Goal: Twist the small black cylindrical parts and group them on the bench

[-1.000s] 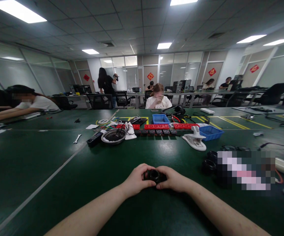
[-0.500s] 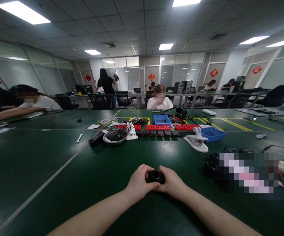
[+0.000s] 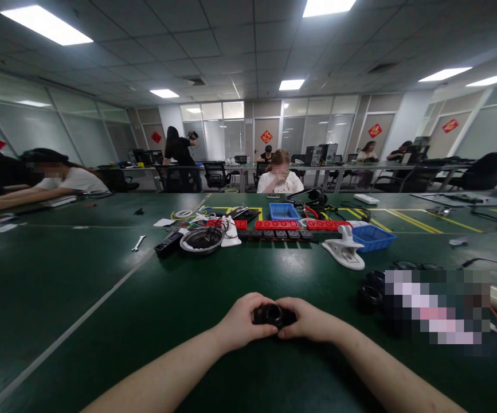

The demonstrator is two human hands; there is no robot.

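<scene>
A small black object with a round, glossy ring in its middle [image 3: 273, 314] is held between my two hands at the near middle of the green table; its exact kind I cannot make out. Around its left side my left hand [image 3: 245, 321] is closed, thumb along the front and fingers over the back. My right hand [image 3: 309, 321] grips the right side, its thumb close to the left one. Fingers cover both ends of the black object.
Beyond my hands stand a metal bowl with cables [image 3: 202, 238], a white clip stand [image 3: 344, 249], blue trays [image 3: 284, 211] and red power strips [image 3: 276, 224]. A wrench [image 3: 138, 243] lies left. Black round parts [image 3: 371, 295] sit right. Co-workers [image 3: 74, 178] are around the table.
My right hand has shifted slightly right along the black object, showing more of its right side. The ring faces me a little more. The view has tilted slightly.
</scene>
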